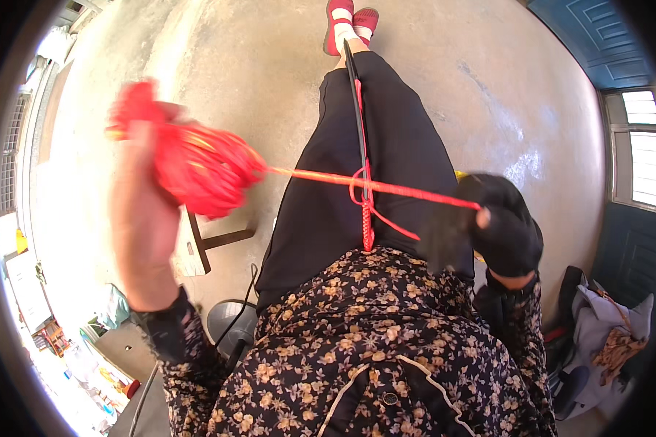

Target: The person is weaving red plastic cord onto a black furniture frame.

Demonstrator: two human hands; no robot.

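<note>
My left hand (142, 218), bare and blurred, is closed around a thick bundle of red cord (211, 167) at the left. A taut strand (386, 188) of that cord crosses over my lap to my right hand (499, 226). That hand wears a black glove with a bare fingertip showing, and pinches the strand. Under the strand, a thin black strip (358, 109) runs lengthwise between my legs. Red braiding (367, 226) covers its near end, with a small loop and a loose tail (397, 224) lying on my trousers.
Red shoes (340, 25) rest on the concrete floor (233, 58) at the far end of my legs. A wooden stool or frame (219, 239) and a round grey base (231, 320) with a cable stand at left. Grey cloth (598, 342) is piled at right, near blue doors (598, 44).
</note>
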